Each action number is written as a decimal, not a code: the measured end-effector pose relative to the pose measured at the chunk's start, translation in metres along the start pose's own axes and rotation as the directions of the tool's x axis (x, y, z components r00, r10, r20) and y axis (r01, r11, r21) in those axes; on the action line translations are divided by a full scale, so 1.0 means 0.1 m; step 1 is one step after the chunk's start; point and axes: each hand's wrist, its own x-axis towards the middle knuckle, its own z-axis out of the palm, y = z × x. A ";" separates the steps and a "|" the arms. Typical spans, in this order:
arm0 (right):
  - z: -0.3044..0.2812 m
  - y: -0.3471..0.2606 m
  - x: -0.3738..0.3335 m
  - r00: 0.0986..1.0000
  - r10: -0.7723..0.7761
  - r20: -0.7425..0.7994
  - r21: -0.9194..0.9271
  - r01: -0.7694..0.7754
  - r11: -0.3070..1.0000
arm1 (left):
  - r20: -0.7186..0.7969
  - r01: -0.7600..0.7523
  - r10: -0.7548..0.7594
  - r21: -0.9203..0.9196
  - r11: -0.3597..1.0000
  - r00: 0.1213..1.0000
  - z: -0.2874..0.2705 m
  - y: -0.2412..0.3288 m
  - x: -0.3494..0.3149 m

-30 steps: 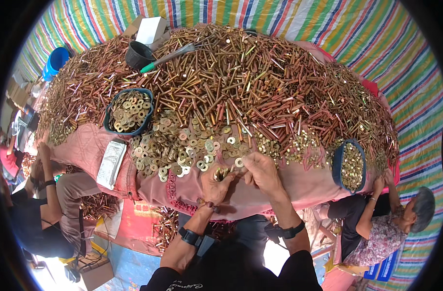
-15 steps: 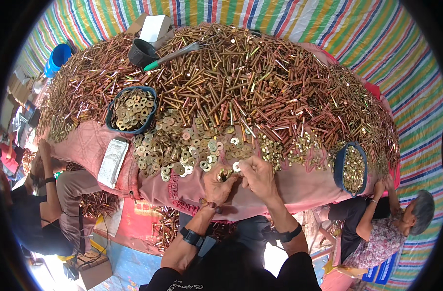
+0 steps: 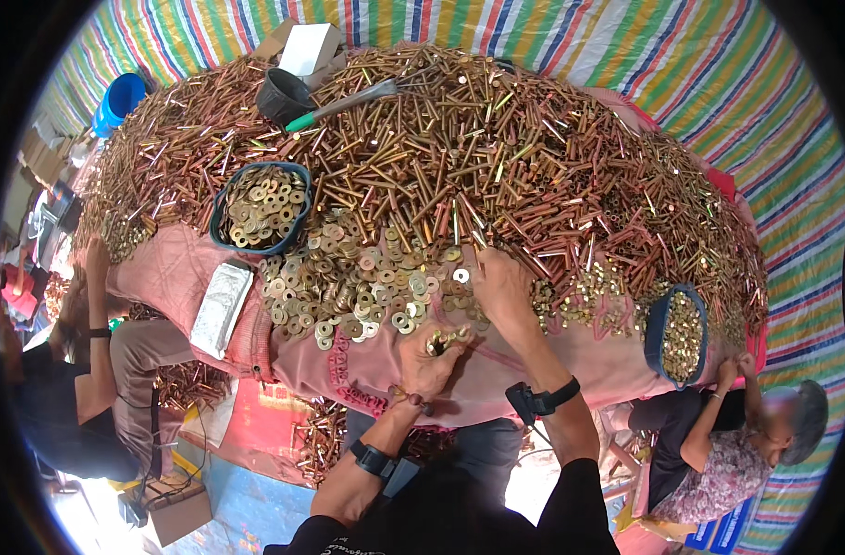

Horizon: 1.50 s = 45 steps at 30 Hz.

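Observation:
My left hand (image 3: 426, 361) is cupped palm up over the pink cloth, its fingers curled around several small brass-coloured metal pieces (image 3: 438, 343); I cannot make out their exact kind. My right hand (image 3: 504, 289) reaches to the near edge of a big heap of long brass-coloured bolts (image 3: 413, 166). Its fingers are drawn together among the bolt ends, and the fingertips are hidden. Loose flat washers (image 3: 348, 296) are spread to the left of both hands. Small nuts (image 3: 584, 291) lie scattered on the cloth just right of my right hand.
A dark blue tub (image 3: 221, 231) of washers stands at left, another (image 3: 657, 342) of nuts at right. Beside the washers lies a silvery packet (image 3: 221, 310). Farther back are a black cup (image 3: 282, 97) and a green-handled hand rake (image 3: 344, 104). People sit at both ends.
My right hand has left the left hand and moved forward to the edge of the bolts. My left hand stays low over the cloth, turned more open. The view has shifted slightly.

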 end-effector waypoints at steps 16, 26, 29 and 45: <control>-1.11 -0.09 -0.64 0.999 0.031 0.037 0.777 -0.048 0.628 | 0.006 -0.020 0.019 0.057 0.998 1.000 0.00 -0.07 0.01; -1.11 -0.41 -0.54 0.868 -0.414 -0.273 0.306 0.486 0.818 | -0.014 -0.009 0.009 0.017 1.000 1.000 0.01 -0.12 0.01; -1.10 -0.48 -0.51 0.847 -0.461 -0.264 0.243 0.521 0.818 | -0.017 -0.007 0.007 0.007 1.000 1.000 0.02 -0.13 0.01; -0.99 -0.43 -0.58 0.946 -0.222 -0.238 0.497 0.315 0.809 | 0.050 -0.011 0.005 0.111 0.994 0.999 -0.03 -0.03 0.01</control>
